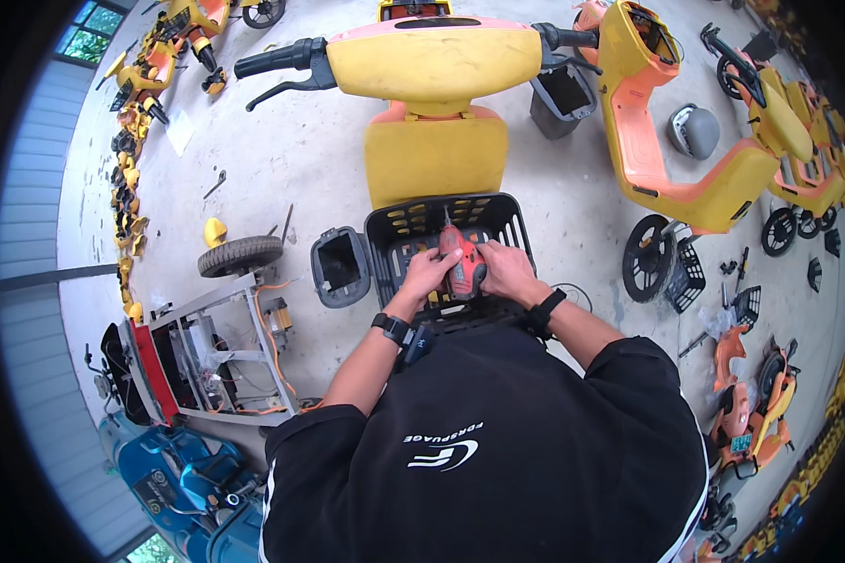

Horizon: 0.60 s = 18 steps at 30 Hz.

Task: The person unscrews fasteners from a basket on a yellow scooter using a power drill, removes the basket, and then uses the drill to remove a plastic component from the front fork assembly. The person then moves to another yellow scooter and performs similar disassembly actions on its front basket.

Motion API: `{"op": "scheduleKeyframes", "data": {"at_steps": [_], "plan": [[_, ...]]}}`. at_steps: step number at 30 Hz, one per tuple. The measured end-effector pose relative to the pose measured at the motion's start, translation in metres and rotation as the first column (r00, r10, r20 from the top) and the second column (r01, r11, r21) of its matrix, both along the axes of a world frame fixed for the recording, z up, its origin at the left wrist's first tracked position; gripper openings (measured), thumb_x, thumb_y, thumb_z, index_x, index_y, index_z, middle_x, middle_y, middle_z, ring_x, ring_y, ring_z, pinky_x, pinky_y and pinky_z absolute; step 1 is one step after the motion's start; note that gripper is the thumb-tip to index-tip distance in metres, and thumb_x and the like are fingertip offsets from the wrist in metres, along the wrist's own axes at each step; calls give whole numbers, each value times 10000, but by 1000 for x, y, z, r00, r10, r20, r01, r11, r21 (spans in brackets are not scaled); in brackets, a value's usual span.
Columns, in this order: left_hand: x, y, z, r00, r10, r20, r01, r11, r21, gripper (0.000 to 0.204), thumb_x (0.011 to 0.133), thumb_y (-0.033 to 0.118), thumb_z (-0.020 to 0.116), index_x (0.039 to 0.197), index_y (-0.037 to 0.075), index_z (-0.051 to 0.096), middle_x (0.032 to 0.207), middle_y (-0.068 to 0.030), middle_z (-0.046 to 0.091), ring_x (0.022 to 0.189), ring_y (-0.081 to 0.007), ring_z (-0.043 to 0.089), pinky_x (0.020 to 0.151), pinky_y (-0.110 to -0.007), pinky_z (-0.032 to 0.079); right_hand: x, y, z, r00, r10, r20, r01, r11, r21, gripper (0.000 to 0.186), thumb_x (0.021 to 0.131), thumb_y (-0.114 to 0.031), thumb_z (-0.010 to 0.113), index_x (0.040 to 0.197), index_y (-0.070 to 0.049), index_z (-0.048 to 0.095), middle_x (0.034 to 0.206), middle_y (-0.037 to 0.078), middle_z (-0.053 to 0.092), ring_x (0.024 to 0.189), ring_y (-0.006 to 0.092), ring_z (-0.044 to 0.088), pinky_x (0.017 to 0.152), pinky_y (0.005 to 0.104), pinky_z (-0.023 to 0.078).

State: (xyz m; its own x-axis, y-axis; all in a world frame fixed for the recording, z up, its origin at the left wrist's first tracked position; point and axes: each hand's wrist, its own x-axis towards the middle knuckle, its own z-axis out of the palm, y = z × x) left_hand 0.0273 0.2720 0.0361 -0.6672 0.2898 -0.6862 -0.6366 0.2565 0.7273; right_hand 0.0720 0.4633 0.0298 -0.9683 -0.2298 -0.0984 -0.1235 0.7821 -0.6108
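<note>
I see the bare left forearm (pixel 359 372) and bare right forearm (pixel 587 333) slant forward, converging. Bare left hand (pixel 424 275) curled in a grasp, thumb forward; bare right hand (pixel 508 270) near it, back uppermost, fingers bent.

I see the power tool (pixel 462 274) as red with black parts, against a black lattice basket (pixel 522 233). Far centre, I get a handlebar cover (pixel 432 71), scuffed yellow with a pinkish-orange top edge, black grip (pixel 272 61) at its left; yellow panel (pixel 435 161) beneath. Right: scooter body (pixel 728 183), yellow outside, salmon-orange inside. Left: silver-grey frame (pixel 270 352), red panel (pixel 155 375), orange cable (pixel 266 319). Near left: blue vehicle (pixel 150 479). Floor (pixel 291 164) reads pale grey, dark-specked. Near, I have a black shirt (pixel 526 422), white chest-side print, white side stripes.
</note>
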Motion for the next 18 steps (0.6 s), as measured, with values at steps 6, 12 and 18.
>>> {"op": "scheduleKeyframes", "data": {"at_steps": [6,12,18], "plan": [[-4,3,5,998,-61,-5,61,996,-66,442,882,318,676,1134,-36,601,939,-84,668,730,-124,659,553,-260,549,2,-1,-8,994,-57,98,63,996,-56,420,645,-210,719,1015,-41,615,932,142,625,847,354,635,738,424,519],[-8,4,1,976,-132,-175,94,973,-210,419,833,331,719,1032,-35,672,851,-106,689,726,-127,634,609,-286,517,6,-10,-16,985,-101,139,112,992,-66,408,659,-204,702,1026,-39,634,964,154,644,856,364,638,744,431,520],[-12,-5,-4,979,-169,-115,146,972,-185,478,849,345,707,1102,-52,625,876,-95,676,691,-130,649,548,-284,553,8,-16,-12,983,-143,111,152,986,-73,399,659,-212,703,1014,-40,643,938,155,646,843,367,636,728,441,520]]}}
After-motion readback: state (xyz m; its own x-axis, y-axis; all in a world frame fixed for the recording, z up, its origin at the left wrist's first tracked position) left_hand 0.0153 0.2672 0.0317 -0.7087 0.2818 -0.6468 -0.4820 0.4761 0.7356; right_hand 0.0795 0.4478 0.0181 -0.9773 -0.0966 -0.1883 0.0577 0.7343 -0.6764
